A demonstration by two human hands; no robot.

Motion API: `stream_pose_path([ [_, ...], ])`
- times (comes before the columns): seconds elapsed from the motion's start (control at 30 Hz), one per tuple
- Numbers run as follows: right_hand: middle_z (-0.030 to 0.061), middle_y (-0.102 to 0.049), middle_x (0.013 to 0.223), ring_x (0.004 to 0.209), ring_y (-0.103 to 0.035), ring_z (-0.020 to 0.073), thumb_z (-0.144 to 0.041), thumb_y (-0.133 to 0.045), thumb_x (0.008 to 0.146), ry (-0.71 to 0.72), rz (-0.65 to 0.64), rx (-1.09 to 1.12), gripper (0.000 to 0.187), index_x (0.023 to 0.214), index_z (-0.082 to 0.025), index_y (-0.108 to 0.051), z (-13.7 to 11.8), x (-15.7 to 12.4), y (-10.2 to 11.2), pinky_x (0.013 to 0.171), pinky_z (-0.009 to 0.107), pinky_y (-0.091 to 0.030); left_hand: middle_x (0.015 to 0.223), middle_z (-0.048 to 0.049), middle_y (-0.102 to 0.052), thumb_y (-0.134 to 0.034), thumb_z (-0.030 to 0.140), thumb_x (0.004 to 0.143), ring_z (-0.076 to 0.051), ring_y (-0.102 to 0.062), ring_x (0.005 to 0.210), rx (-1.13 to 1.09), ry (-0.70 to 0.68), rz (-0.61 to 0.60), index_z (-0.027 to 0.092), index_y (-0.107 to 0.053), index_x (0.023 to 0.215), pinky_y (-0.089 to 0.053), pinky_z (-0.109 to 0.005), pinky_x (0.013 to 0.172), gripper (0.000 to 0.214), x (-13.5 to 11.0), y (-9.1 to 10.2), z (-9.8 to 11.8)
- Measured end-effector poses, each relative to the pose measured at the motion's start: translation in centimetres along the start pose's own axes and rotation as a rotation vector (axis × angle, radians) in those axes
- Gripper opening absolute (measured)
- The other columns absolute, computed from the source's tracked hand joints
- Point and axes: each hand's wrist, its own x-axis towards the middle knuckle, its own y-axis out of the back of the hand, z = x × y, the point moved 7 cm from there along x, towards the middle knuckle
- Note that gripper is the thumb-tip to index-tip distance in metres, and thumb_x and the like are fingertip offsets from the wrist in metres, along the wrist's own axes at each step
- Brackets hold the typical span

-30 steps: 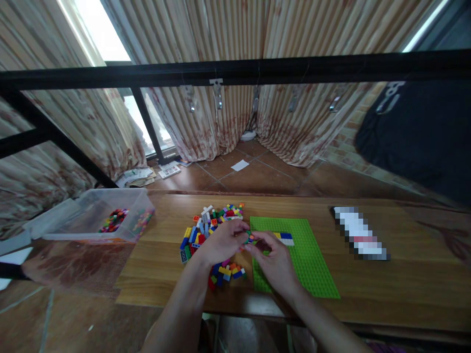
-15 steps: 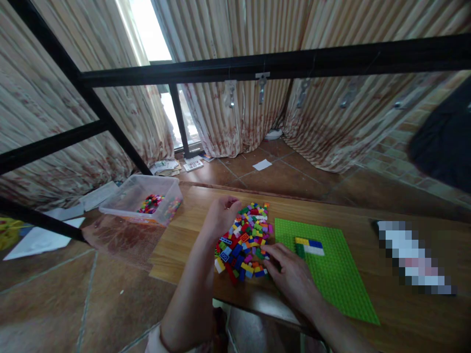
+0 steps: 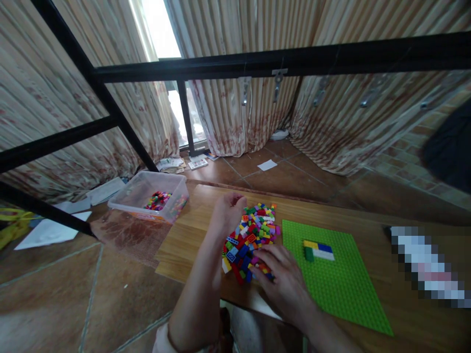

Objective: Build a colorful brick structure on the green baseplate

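A pile of small coloured bricks point(image 3: 252, 233) lies on the wooden table point(image 3: 184, 240), left of a green baseplate point(image 3: 331, 279). A short row of yellow, blue, green and white bricks point(image 3: 318, 250) is fixed on the baseplate. My left hand point(image 3: 228, 213) rests at the far left edge of the pile with its fingers curled; whether it holds a brick is hidden. My right hand point(image 3: 283, 279) lies over the near edge of the pile, fingers bent down onto the bricks.
A clear plastic tub point(image 3: 150, 196) with more bricks stands left of the table on a lower surface. A black metal frame point(image 3: 257, 61) crosses the view above. Curtains hang behind, papers lie on the tiled floor, and a blurred-out object point(image 3: 427, 267) sits at the table's right.
My hands have parted from the baseplate's left edge: the left went to the pile's far left side, the right onto its near edge. The view has swung left.
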Motion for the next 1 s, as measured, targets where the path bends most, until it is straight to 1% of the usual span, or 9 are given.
stream_pose_path([
  [0.1,0.0109,-0.060,0.109,0.101,-0.052,0.0269,-0.031,-0.066,0.078,-0.010,0.013,-0.064,0.031,0.105,-0.016,-0.064,-1.3,0.0,-0.9,0.087,0.043,-0.044,0.072,-0.0028,-0.068,-0.052,0.033,0.078,-0.013,-0.061,0.060,0.016,-0.013,-0.001,0.015,-0.063,0.079,-0.045,-0.022,0.054,0.021,0.0,-0.1,-0.1],
  [0.23,0.0127,-0.059,0.113,0.105,-0.048,0.0294,-0.026,-0.066,0.075,-0.091,-0.013,-0.126,0.031,0.104,-0.015,-0.064,-1.9,0.2,-1.8,0.091,0.046,-0.041,0.074,-0.0041,-0.069,-0.053,0.035,0.079,-0.014,-0.063,0.064,0.052,-0.037,0.009,0.015,-0.065,0.081,-0.045,-0.022,0.057,0.023,0.1,0.0,-0.4],
  [0.37,0.0132,-0.059,0.112,0.106,-0.047,0.0309,-0.026,-0.063,0.077,-0.147,-0.055,-0.150,0.024,0.099,-0.017,-0.065,-2.0,0.8,-2.1,0.091,0.048,-0.039,0.072,-0.0032,-0.070,-0.055,0.033,0.077,-0.014,-0.063,0.063,0.045,-0.023,0.008,0.015,-0.066,0.081,-0.044,-0.022,0.056,0.022,0.1,0.1,-0.6],
  [0.5,0.0130,-0.059,0.109,0.104,-0.048,0.0307,-0.026,-0.061,0.079,-0.172,-0.060,-0.169,0.018,0.095,-0.018,-0.065,-2.0,1.3,-2.1,0.088,0.048,-0.040,0.072,-0.0018,-0.069,-0.056,0.033,0.075,-0.014,-0.062,0.062,0.033,-0.006,0.016,0.016,-0.066,0.081,-0.045,-0.022,0.056,0.021,0.0,0.2,-0.5],
  [0.63,0.0116,-0.060,0.107,0.102,-0.048,0.0296,-0.026,-0.061,0.081,-0.164,-0.068,-0.146,0.016,0.094,-0.018,-0.064,-1.9,1.5,-2.1,0.088,0.047,-0.040,0.071,-0.0023,-0.069,-0.054,0.032,0.077,-0.014,-0.062,0.062,0.060,0.000,0.008,0.015,-0.065,0.081,-0.044,-0.022,0.056,0.021,-0.1,0.3,-0.1],
  [0.77,0.0113,-0.060,0.107,0.102,-0.049,0.0293,-0.023,-0.059,0.081,-0.154,-0.074,-0.124,0.015,0.095,-0.016,-0.064,-1.9,1.5,-2.0,0.089,0.047,-0.040,0.072,-0.0031,-0.069,-0.053,0.031,0.077,-0.013,-0.061,0.061,0.085,0.010,-0.011,0.015,-0.065,0.080,-0.042,-0.022,0.054,0.020,-0.1,0.1,-0.1],
  [0.9,0.0103,-0.061,0.106,0.101,-0.049,0.0279,-0.022,-0.056,0.084,-0.152,-0.069,-0.125,0.013,0.094,-0.017,-0.064,-2.0,1.6,-2.0,0.088,0.045,-0.041,0.071,-0.0021,-0.068,-0.054,0.032,0.076,-0.014,-0.061,0.060,0.076,0.012,-0.009,0.015,-0.065,0.080,-0.042,-0.021,0.053,0.021,-0.2,0.0,0.1],
  [1.0,0.0109,-0.060,0.106,0.101,-0.048,0.0280,-0.024,-0.057,0.084,-0.152,-0.085,-0.130,0.013,0.093,-0.017,-0.064,-1.9,1.5,-1.9,0.088,0.045,-0.040,0.070,-0.0009,-0.068,-0.055,0.031,0.076,-0.013,-0.061,0.059,0.054,0.010,-0.005,0.015,-0.064,0.080,-0.043,-0.021,0.054,0.020,-0.3,0.0,0.3],
])
